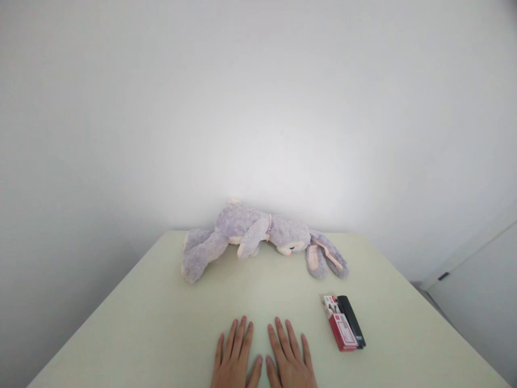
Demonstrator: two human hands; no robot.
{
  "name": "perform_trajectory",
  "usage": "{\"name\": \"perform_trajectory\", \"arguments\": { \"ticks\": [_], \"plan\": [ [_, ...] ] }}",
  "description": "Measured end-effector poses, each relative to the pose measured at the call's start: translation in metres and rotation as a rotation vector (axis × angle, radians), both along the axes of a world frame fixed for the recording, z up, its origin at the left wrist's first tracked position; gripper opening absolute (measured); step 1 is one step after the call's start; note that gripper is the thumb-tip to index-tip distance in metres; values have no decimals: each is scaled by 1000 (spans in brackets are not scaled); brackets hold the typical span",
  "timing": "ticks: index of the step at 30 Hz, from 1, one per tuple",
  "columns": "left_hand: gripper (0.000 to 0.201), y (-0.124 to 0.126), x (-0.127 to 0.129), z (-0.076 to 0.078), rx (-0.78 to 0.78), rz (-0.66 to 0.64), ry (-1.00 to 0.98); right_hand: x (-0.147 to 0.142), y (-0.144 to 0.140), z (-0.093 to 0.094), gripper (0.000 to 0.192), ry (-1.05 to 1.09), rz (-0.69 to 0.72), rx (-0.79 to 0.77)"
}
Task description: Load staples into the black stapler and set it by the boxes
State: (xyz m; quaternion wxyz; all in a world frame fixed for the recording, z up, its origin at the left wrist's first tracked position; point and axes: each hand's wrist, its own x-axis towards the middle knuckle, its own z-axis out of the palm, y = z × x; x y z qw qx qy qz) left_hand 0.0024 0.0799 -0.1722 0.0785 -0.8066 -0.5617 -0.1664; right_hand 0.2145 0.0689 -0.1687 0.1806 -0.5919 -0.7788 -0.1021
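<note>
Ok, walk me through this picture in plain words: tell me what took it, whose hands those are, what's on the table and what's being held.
There is one picture, taken by a camera worn on a person's head, looking forward and down. No machine is involved: the two bare hands at the bottom edge are that person's own. The left hand and right hand lie flat, palms down, side by side on a pale table that stands against a plain white wall. Neither holds anything. Farther back lies a grey-lilac plush rabbit on its side, its long ears trailing to the right. Just right of the right hand, not touching it, lie a small red and white pack and a slim black object, close side by side.
</note>
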Motion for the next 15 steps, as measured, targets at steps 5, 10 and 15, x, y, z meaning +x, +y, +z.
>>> {"name": "perform_trajectory", "arguments": {
  "ticks": [5, 10, 15],
  "plan": [
    [66, -1, 1, 5, -12, -2, 8, 1, -1, 7, 67, -6, 13, -10],
    [66, -3, 1, 12, -44, 1, -19, 0, -2, 10, 67, 15, 1, -22],
    [66, -4, 1, 15, -27, -8, -22, 0, -3, 12, 65, 28, -3, -54]
  ]
}}
